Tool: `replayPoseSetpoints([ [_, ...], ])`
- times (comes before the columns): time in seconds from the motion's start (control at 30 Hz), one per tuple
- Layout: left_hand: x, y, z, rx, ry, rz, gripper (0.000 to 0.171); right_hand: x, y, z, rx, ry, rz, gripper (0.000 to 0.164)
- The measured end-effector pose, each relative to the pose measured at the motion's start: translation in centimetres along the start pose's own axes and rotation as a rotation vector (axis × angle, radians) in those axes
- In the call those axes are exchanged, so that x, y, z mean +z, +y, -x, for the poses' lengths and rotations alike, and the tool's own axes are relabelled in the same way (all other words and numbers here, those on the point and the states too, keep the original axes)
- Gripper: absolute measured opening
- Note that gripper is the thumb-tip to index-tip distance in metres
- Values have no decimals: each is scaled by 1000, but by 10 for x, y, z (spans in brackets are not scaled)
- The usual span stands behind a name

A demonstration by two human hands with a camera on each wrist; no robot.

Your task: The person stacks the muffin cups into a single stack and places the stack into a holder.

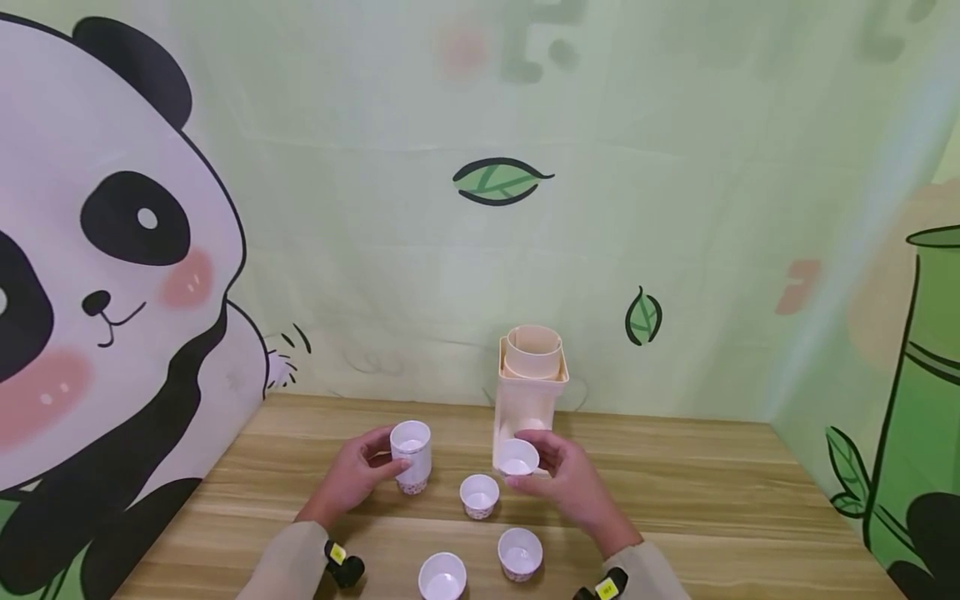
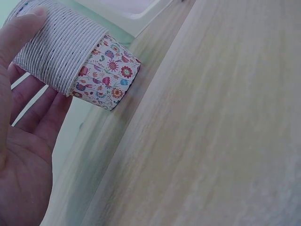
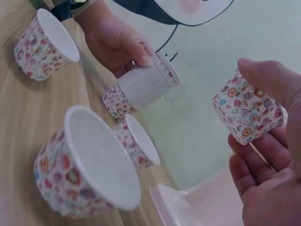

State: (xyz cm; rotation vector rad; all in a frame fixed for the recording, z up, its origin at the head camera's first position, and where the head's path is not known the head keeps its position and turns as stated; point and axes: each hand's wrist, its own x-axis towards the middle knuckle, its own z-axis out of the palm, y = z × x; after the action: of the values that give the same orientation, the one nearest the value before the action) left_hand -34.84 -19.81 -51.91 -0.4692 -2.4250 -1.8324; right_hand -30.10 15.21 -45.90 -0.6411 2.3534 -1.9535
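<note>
A nested stack of small paper cups [image 2: 66,52] stands upright in my left hand [image 1: 355,479], thumb on one side and fingers on the other. White rims cover most of its height, and flower print shows at the bottom cup. Whether its base touches the table is hard to tell. My right hand [image 1: 567,483] pinches one flower-printed paper cup [image 3: 247,110] between thumb and fingers, its mouth up, in front of the pale pink holder. Between the hands sits another paper cup [image 1: 479,497] on the table. Two more, a right cup [image 1: 520,554] and a left cup [image 1: 442,577], stand nearer me.
The pale pink holder [image 1: 531,387], with a round tube in its top, stands at the back of the wooden table [image 1: 675,500]. Behind it hangs a green cloth backdrop [image 1: 360,208] printed with a panda and leaves. Dark bands circle both wrists.
</note>
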Motion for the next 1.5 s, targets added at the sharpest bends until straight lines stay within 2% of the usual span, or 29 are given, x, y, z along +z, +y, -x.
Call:
replayPoseSetpoints([
  [0.57,0,-4,1,-4,6,-12,60,33,-7,-27,-39,27,-54,55],
  [0.83,0,-3,1,0,10,-10,59,48,-11,-41,-18,24,-75,56],
  [1.23,0,1,2,-8,-2,-14,58,72,-19,-61,-38,-22,-60,54],
  [1.5,1,4,2,-11,-2,5,57,88,-16,-74,-20,-25,-74,53],
])
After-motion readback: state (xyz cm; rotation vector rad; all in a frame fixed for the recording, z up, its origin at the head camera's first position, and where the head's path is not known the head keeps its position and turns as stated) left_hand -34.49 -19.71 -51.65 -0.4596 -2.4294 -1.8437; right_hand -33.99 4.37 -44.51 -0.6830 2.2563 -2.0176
